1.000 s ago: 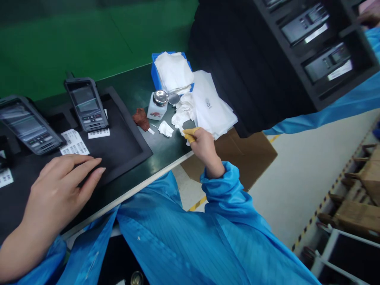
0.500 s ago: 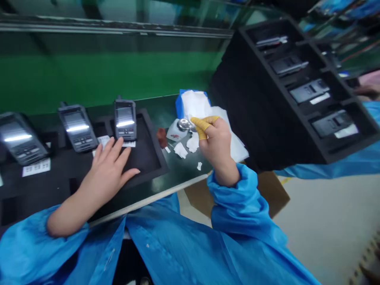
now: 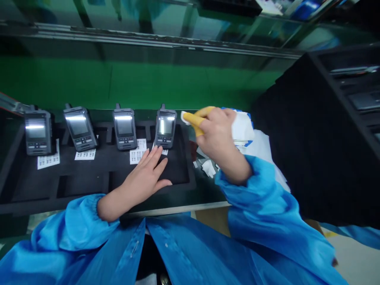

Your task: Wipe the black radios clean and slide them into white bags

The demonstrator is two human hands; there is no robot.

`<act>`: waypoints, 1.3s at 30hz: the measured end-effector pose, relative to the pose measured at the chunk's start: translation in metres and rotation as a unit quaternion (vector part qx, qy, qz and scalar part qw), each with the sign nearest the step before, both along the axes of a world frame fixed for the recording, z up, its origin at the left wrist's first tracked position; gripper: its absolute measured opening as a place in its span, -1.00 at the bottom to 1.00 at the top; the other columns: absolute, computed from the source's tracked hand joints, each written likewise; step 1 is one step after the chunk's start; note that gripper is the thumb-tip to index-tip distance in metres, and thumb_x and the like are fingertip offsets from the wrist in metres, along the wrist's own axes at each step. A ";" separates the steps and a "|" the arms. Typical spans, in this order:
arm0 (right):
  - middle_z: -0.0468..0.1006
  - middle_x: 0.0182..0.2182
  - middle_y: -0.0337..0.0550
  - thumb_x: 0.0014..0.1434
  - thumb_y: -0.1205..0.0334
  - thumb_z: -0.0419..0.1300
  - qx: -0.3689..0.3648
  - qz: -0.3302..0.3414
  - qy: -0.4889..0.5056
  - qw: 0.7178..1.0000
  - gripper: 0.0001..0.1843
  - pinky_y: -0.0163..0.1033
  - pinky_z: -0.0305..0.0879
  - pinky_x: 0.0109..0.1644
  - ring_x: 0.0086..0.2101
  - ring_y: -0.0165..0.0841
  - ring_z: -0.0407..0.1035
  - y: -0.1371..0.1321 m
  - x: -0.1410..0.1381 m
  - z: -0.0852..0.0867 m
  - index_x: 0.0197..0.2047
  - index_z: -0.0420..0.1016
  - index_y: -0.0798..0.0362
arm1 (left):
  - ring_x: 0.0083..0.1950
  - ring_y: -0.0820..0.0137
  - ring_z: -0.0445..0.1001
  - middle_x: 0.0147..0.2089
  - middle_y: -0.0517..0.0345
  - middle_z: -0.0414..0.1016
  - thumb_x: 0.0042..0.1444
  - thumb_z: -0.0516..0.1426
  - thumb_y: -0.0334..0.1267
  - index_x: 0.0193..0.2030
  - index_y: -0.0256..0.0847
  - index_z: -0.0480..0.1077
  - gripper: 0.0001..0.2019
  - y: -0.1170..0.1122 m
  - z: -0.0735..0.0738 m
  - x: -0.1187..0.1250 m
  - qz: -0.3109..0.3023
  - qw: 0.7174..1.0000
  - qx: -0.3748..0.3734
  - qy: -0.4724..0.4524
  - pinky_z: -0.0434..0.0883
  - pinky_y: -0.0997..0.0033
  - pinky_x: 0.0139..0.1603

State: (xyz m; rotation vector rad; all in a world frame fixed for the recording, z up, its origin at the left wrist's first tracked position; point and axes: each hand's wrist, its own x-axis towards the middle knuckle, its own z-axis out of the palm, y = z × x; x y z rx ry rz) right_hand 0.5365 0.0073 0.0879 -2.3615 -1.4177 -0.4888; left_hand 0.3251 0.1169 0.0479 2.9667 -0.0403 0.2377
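Note:
My left hand [image 3: 142,178] lies with fingers stretched out, its fingertips at the lower edge of the rightmost handheld device [image 3: 165,127], which looks like a two-way radio with a screen and stubby antenna. A white label sheet [image 3: 164,151] shows partly beneath that device. Yellow finger cots cover fingertips of my right hand [image 3: 216,132]. Those fingers pinch a small white wipe [image 3: 184,118], held just right of the device and apart from it. Several similar devices, such as this one [image 3: 124,128], rest in a row on the black foam tray [image 3: 191,174].
Right of the tray are scraps of white wipe [image 3: 208,168] and a stack of white wipes [image 3: 242,126] in a blue box. A tall black foam stack [image 3: 285,134] stands at the right. Green panelling [image 3: 148,79] rises behind the tray.
My right hand has left the metal-topped bottle and moved towards the rightmost device, with the white wipe now showing. My left hand stays by that device. The view has swung left.

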 end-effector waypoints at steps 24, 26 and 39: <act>0.48 -0.25 -0.22 0.35 0.33 -0.14 -0.116 0.099 -0.009 0.988 -0.55 0.07 -0.18 0.13 -0.12 -0.31 0.18 0.048 -0.020 -0.021 -0.31 0.56 -0.06 | 0.47 0.11 0.02 0.43 -0.21 0.10 0.32 -0.05 -0.12 0.32 -0.44 0.17 -0.46 -0.006 0.003 0.004 0.037 0.997 -0.050 0.044 0.03 0.00 0.44; 0.50 -0.25 -0.24 0.33 0.34 -0.09 -0.136 0.131 0.000 0.982 -0.59 0.05 -0.18 0.12 -0.16 -0.32 0.17 0.035 -0.028 -0.022 -0.34 0.55 -0.07 | 0.46 0.10 0.04 0.42 -0.22 0.11 0.32 -0.05 -0.13 0.32 -0.45 0.18 -0.47 -0.006 0.002 0.003 0.036 0.997 -0.053 0.040 0.05 -0.01 0.43; 0.48 -0.20 -0.21 0.40 0.24 -0.25 -0.043 0.005 0.018 0.999 -0.48 0.15 -0.18 0.13 -0.07 -0.26 0.19 0.059 -0.009 -0.023 -0.26 0.54 -0.10 | 0.46 0.04 0.03 0.44 -0.26 0.05 0.30 -0.03 -0.15 0.29 -0.48 0.21 -0.47 -0.006 0.005 0.003 0.034 0.997 -0.054 0.052 0.12 -0.05 0.41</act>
